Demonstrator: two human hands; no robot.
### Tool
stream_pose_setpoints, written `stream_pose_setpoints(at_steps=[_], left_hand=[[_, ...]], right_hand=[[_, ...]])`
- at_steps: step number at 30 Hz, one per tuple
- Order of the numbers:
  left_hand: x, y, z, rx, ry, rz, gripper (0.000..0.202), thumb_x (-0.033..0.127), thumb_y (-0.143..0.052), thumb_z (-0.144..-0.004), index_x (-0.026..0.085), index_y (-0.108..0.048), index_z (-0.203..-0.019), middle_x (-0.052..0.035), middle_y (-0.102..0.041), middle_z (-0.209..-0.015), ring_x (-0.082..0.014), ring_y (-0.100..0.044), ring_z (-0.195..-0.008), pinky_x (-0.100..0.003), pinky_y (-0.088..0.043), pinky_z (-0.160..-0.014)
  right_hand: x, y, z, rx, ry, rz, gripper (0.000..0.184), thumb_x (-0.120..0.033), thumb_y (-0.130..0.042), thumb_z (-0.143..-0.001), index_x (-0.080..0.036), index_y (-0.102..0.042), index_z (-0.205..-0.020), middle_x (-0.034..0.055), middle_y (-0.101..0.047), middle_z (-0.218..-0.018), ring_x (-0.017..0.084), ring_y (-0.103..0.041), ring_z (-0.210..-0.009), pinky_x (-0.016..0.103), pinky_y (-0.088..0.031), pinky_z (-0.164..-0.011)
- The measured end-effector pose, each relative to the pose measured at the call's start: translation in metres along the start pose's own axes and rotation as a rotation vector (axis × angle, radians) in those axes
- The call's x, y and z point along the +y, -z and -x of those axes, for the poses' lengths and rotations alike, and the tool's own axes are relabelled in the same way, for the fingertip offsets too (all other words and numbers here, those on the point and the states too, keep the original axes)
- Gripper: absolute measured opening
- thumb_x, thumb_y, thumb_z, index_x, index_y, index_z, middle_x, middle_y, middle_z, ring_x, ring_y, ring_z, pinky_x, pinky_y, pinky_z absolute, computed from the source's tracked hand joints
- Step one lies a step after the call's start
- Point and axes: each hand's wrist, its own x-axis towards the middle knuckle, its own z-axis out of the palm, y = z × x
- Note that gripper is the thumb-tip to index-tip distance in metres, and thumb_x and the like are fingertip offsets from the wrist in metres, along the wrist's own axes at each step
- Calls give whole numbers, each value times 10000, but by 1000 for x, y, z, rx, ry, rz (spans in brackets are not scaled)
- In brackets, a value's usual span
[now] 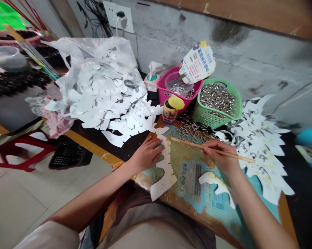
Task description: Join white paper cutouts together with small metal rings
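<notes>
My left hand (147, 154) lies flat with fingers stretched out, pressing on a white paper cut-out (164, 173) that rests on a blue printed card (197, 180) at the table's front. My right hand (222, 155) is closed around a thin wooden stick (189, 144). The stick's far tip points left toward the top of the cut-out. A second white cut-out (215, 185) lies below my right hand. Loose metal rings (188, 129) are scattered just behind the stick.
A heap of white cut-outs (104, 93) on a plastic bag fills the left. More cut-outs (262, 145) lie to the right. Behind stand a small yellow-lidded pot (170, 110), a pink basket (162, 90), a green basket (236, 103) of metal rings and a tissue pack (152, 79).
</notes>
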Motion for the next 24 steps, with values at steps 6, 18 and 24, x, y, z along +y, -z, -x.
stream_pose_setpoints(at_steps=[6, 18, 24], left_hand=[[0, -3, 1, 24, 11, 9, 186, 195, -453, -970, 177, -630, -1026, -163, -619, -1316, -290, -569, -1268, -558, -384, -1124], [0, -4, 0, 45, 22, 42, 179, 188, -474, -948, 182, -634, -1028, -158, -633, -1302, -290, -590, -1240, -576, -356, -1136], [0, -5, 0, 49, 23, 42, 188, 184, -481, -943, 181, -635, -1051, -164, -630, -1305, -289, -586, -1245, -578, -357, -1133]], right_hand=[[12, -1, 15, -112, 147, 126, 56, -286, -740, -843, -234, -751, -858, 73, -731, -923, 193, -720, -795, 278, -599, -649], [15, 7, 30, -50, 290, 241, 75, -242, -708, -866, -243, -755, -924, 90, -746, -955, 222, -718, -912, 333, -605, -760], [8, 4, 30, -17, 31, 71, 128, -355, -768, -818, -230, -762, -844, 80, -739, -885, 221, -739, -757, 342, -650, -698]])
